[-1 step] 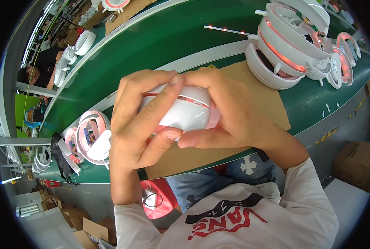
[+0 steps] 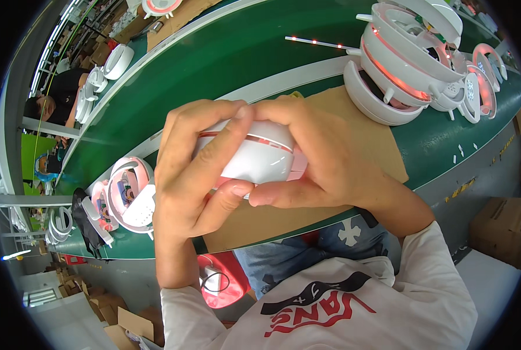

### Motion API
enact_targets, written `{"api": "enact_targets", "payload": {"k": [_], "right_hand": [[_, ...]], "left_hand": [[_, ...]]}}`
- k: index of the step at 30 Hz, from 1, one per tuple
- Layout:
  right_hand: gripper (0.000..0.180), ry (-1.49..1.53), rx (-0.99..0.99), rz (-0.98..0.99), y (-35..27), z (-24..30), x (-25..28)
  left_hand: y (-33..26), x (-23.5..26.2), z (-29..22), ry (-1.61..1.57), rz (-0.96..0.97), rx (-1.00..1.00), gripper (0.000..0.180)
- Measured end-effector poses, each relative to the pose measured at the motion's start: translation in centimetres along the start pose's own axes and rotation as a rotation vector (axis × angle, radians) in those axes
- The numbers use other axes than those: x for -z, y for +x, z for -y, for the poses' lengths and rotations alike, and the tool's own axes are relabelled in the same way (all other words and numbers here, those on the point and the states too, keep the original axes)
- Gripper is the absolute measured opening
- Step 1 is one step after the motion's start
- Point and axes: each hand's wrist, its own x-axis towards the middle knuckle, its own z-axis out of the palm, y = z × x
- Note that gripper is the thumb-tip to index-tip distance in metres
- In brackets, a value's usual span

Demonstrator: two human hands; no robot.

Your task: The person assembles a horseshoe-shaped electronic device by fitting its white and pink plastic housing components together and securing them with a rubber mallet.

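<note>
Item one: a rounded white-and-pink shell [image 2: 260, 160], with a reddish slit along its upper part, held up over the near part of the bench, above a brown cardboard sheet [image 2: 377, 140]. We record it between two hands, well inside the grip. The left hand [image 2: 181, 172] grasps its left side, fingers arched over the top, thumb along the near lower edge. The right hand [image 2: 333, 154] grasps the right side in like manner, its index finger over the far top. The fingertips meet or nearly meet at the top; the thumb tips come close together at the near edge. The shell's underside is hidden from us.

Item two: a stack of white housings [image 2: 400, 64] with red lights, far right on the green bench [image 2: 432, 151]. Item three: a pink-and-white housing [image 2: 131, 201], left of the left hand, beside a black bag [image 2: 85, 224].

Against the earlier frame, we note the same two-handed grasp; shell, hands and stack all appear a trace further left in view, their arrangement unchanged.
</note>
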Motion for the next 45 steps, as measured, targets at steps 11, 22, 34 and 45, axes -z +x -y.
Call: {"api": "enact_targets", "payload": {"k": [11,22,34,45], "right_hand": [[0.065,-0.155,0.130,0.043,0.1,-0.4,0.8],[0.066,-0.119,0.018,0.119,-0.4,-0.6,1.1],[0.069,-0.074,0.069,0.105,-0.8,-1.2,0.7],[0.071,-0.075,0.119,0.077,-0.8,-1.6,0.3]], "left_hand": [[-0.1,-0.3,0.6,0.033,-0.056,-0.143,0.059],[0.0,-0.4,-0.4,0.173,-0.163,-0.118,0.054],[0.4,-0.6,0.5,0.040,-0.143,-0.165,0.054],[0.2,-0.7,0.1,0.081,-0.160,-0.124,0.054]]}}
